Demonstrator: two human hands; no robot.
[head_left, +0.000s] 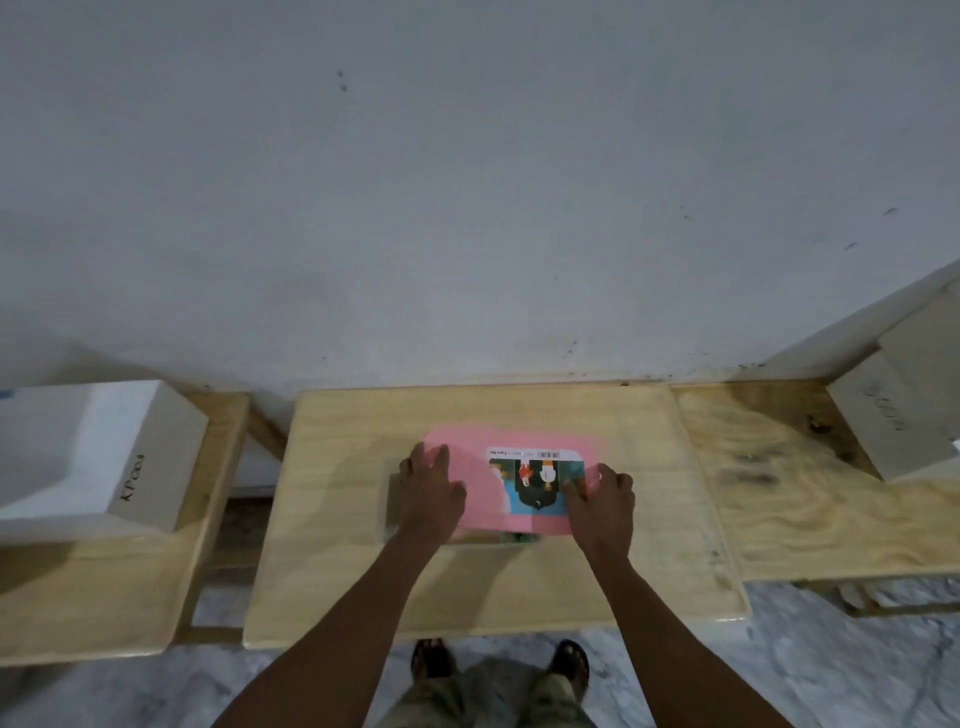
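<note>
A flat pink item (488, 493) with a printed picture label and a barcode strip lies on the middle wooden table (649, 519). It sits over a low, pale box-like thing (390, 506) whose left edge shows beside it. My left hand (431, 493) rests on the pink item's left part with fingers spread. At the label's right edge, my right hand (602, 499) has its fingers bent over the pink item's side. What lies beneath the pink item is mostly hidden.
A white box (98, 457) marked with handwriting stands on the left wooden table (104, 582). Another pale box (904, 410) stands on the right table (779, 493). A grey wall rises just behind the tables. My feet stand on a marbled floor (831, 670).
</note>
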